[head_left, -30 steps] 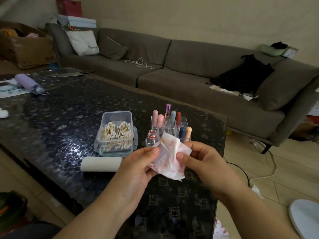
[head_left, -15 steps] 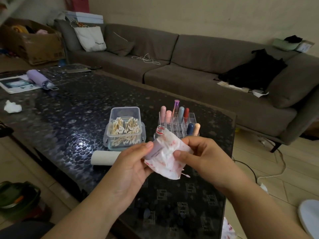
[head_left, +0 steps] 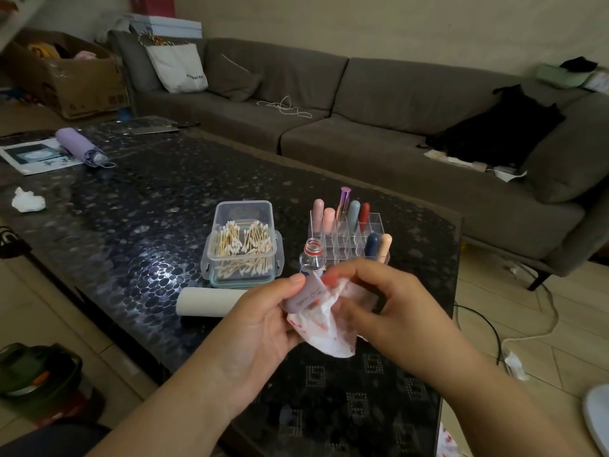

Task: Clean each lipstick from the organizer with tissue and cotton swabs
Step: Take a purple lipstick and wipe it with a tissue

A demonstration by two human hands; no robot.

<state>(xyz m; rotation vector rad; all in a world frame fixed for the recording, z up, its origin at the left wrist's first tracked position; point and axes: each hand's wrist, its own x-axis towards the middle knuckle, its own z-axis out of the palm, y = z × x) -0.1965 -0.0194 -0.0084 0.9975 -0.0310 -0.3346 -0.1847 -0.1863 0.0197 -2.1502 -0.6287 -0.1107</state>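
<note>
Item: lavender lipstick [head_left: 306, 295], pinched in my left hand [head_left: 263, 319]. Stained tissue [head_left: 324, 328], gripped by my right hand [head_left: 382, 308] against its red tip. Both above the table [head_left: 148, 199], just before the clear organizer [head_left: 349, 237].

On the tabletop [head_left: 138, 206], the swab box [head_left: 242, 244] sits left of the organizer [head_left: 349, 234], a small bottle [head_left: 311, 257] between them. A roll [head_left: 207, 301] lies before the box, toward the near edge. A crumpled tissue [head_left: 28, 201] lies by the left edge.
</note>
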